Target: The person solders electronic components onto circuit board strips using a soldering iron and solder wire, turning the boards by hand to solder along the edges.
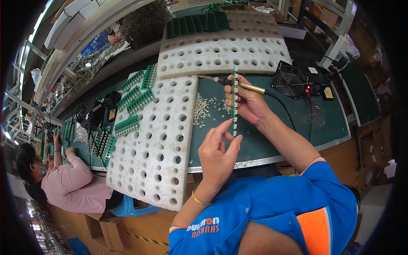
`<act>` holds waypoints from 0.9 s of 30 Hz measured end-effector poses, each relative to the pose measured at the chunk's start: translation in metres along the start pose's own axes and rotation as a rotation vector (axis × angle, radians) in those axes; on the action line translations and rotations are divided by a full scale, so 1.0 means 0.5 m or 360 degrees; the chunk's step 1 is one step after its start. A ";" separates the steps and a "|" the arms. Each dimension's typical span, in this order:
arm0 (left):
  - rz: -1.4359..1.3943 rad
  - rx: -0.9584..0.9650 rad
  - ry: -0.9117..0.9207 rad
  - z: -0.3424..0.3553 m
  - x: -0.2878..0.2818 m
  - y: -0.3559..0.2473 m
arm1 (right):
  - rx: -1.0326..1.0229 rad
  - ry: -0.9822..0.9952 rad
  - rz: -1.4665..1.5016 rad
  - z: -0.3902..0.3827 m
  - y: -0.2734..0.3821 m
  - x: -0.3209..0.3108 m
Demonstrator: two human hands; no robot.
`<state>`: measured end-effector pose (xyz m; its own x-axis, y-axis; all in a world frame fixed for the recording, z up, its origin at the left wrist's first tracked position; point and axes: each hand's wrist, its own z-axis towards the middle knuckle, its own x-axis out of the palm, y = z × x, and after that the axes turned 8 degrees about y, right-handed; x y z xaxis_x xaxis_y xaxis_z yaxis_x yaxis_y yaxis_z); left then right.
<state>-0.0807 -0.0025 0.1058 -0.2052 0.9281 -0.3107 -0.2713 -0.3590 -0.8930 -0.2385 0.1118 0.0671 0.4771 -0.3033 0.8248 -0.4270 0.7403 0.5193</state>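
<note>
A narrow green circuit board strip (pixel 234 102) with a row of small white connectors stands upright, nearly edge-on, in front of me. My right hand (pixel 255 106) is closed around its upper part. The same hand also has a soldering iron (pixel 254 88) with a gold handle, its tip pointing left past the board. At the strip's lower end, my left hand (pixel 216 151) closes its thumb and index finger about the edge. Loose small white connectors (pixel 203 109) lie scattered on the green work mat (pixel 263 144) just beyond my hands.
White foam panels with holes (pixel 146 165) lie left and far, bearing several green boards (pixel 127 125) and a darker row of boards (pixel 197 24). A round black fan (pixel 289 80) and a soldering station (pixel 315 88) stand right. A co-worker (pixel 72 182) sits left.
</note>
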 end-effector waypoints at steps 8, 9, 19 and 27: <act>-0.0030 -0.0012 -0.0001 -0.002 -0.001 0.004 | 0.0020 0.0078 -0.0085 -0.001 0.003 -0.003; -0.0037 -0.0009 0.0003 -0.002 -0.001 0.005 | 0.0020 0.0080 -0.0087 -0.002 0.003 -0.003; -0.0056 -0.0032 -0.0011 -0.006 -0.001 0.004 | 0.0018 0.0004 -0.0083 -0.004 -0.005 0.004; -0.0053 -0.0042 -0.0008 -0.008 -0.001 0.009 | 0.0022 -0.0067 -0.0040 -0.002 -0.009 0.004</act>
<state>-0.0783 -0.0043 0.1006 -0.2009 0.9390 -0.2792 -0.2532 -0.3251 -0.9112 -0.2348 0.1084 0.0660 0.4552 -0.3468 0.8201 -0.4262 0.7238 0.5427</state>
